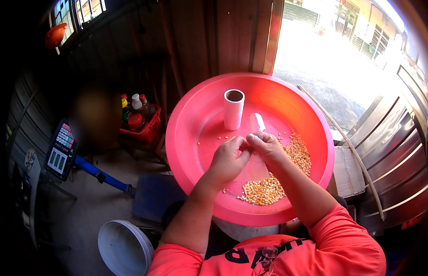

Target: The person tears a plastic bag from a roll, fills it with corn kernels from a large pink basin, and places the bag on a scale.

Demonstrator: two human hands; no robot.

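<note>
Over a large pink plastic basin (186,138), my left hand (231,157) and my right hand (267,146) meet with fingertips pinched together. Between them they hold a thin, clear plastic bag or film (258,169), which hangs below the fingers. Just beyond my right fingers a white piece (258,121) sticks up; whether it joins the film is hard to tell. Farther back, a white roll with a hollow brown core (233,112) stands upright on the basin floor. Dried corn kernels (264,191) lie heaped along the basin's near and right side, partly behind my right forearm.
Left of the basin stand a platform scale with a keypad display (60,150) and blue post (100,172), a red basket (150,129) of bottles, and a white bucket (122,248). At right are a long stick (352,145) and flattened cardboard (348,170). A bright doorway opens beyond.
</note>
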